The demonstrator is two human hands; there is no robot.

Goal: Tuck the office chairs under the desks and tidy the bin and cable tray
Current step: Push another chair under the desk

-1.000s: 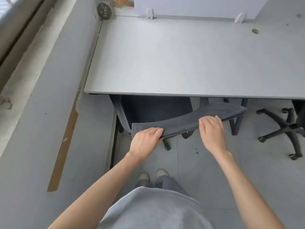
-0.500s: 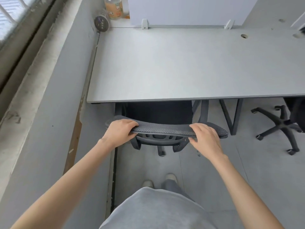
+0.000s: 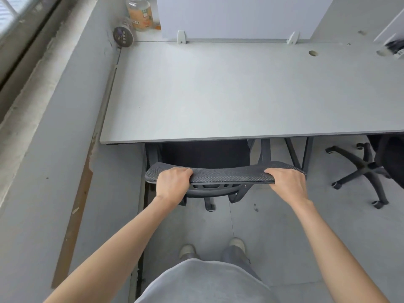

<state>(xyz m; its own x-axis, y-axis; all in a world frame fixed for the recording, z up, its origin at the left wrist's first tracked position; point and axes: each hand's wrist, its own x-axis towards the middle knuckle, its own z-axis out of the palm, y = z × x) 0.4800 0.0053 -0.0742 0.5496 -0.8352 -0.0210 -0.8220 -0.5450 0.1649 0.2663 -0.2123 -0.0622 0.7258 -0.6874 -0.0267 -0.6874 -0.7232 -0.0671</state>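
Both hands are gripping the top edge of the office chair's backrest, the landmark for this entry. Left hand is holding near its left end, right hand near its right end; fingers of each are curling over the rim, so both are closed on the backrest. Below the hands, the person's grey garment and light shoes are showing on the tiled floor.

Backrest: dark woven mesh stretched over a curved plastic frame, slotted lumbar bar beneath. Judgement: the mesh is giving slightly while the rim is staying stiff, so the rim is the right hold. On castors the chair is likely rolling easily; a two-handed, spread grip is helping keep it straight.

Just beyond the backrest, the seat is sitting under the counter, a smooth matte grey slab with a round cable hole. The chair appears nearly tucked.

Right of the backrest, a second chair's five-star base is standing out from the counter. Far beyond, at the counter's back-left corner, a plastic bottle and a tape roll are sitting.
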